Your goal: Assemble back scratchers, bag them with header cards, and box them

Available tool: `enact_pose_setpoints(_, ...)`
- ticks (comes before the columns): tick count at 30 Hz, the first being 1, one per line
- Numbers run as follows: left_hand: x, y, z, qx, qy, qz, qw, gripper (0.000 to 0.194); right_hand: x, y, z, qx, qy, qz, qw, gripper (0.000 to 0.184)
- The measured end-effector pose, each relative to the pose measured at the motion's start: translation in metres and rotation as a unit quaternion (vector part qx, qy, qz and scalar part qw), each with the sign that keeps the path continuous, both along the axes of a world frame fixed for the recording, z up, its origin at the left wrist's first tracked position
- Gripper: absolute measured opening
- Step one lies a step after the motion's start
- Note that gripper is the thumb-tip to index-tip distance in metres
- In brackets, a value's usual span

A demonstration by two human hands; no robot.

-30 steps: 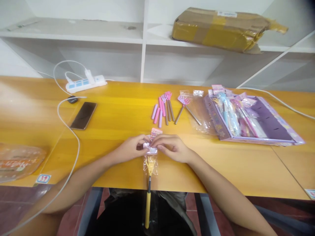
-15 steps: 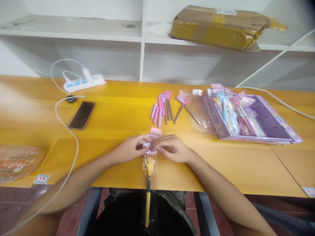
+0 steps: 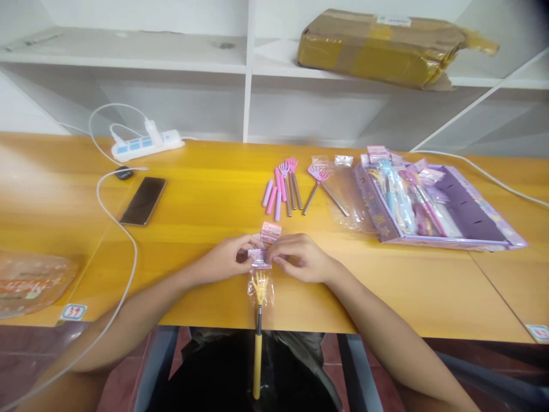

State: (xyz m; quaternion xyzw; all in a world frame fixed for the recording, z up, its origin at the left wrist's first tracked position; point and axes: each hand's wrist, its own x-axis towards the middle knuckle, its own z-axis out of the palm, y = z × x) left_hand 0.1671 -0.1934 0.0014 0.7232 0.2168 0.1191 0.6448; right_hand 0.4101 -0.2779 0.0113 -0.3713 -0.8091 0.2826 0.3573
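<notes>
The left hand (image 3: 231, 258) and right hand (image 3: 305, 257) pinch narrowly at either side of one purple header card (image 3: 259, 258), with one yellow scratcher (image 3: 257, 360) just below that grip, lapward, in a clear bag (image 3: 267, 306). It should handle light and stiff in slippery film, best held by card or handle. Beyond the grip lie five loose sleeves (image 3: 271, 200) and, rightward, two overlapping claw-headed rods (image 3: 310, 198).

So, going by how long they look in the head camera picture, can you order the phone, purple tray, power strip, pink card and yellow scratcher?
Longest to shortest:
1. purple tray
2. yellow scratcher
3. power strip
4. phone
5. pink card
The scratcher looks nearest the camera, which may stretch it.
</notes>
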Motion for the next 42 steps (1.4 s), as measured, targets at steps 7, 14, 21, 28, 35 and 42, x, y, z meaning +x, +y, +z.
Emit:
enact_pose_setpoints(7, 0.0, 0.001, -0.007, -0.044, -0.01, -0.016, 0.999, 0.032, 0.004, 0.001, -0.002, 0.006, -0.026, -0.012, 1.0, 0.018)
enact_pose_setpoints(14, -0.001, -0.007, -0.006, -0.152, 0.016, -0.045, 0.987, 0.054, 0.005, 0.006, -0.009, 0.003, -0.035, -0.087, 0.996, 0.025)
enact_pose_setpoints(21, 0.005, -0.023, -0.014, -0.111, -0.022, -0.02, 0.993, 0.057, 0.001, 0.012, -0.017, -0.053, 0.029, -0.163, 0.985, 0.043)
enact_pose_setpoints(28, 0.002, -0.001, -0.002, -0.101, -0.102, 0.185, 0.972, 0.043, 0.0, 0.009, -0.015, -0.279, 0.202, 0.041, 0.938, 0.049)
enact_pose_setpoints(35, 0.001, 0.022, 0.003, -0.086, -0.2, 0.368, 0.904, 0.043, -0.013, 0.009, -0.016, -0.308, 0.138, 0.065, 0.939, 0.042)
enact_pose_setpoints(42, 0.002, 0.018, 0.012, -0.168, -0.18, 0.301, 0.921, 0.025, 0.082, 0.02, 0.017, -0.024, -0.007, -0.325, 0.945, 0.04)
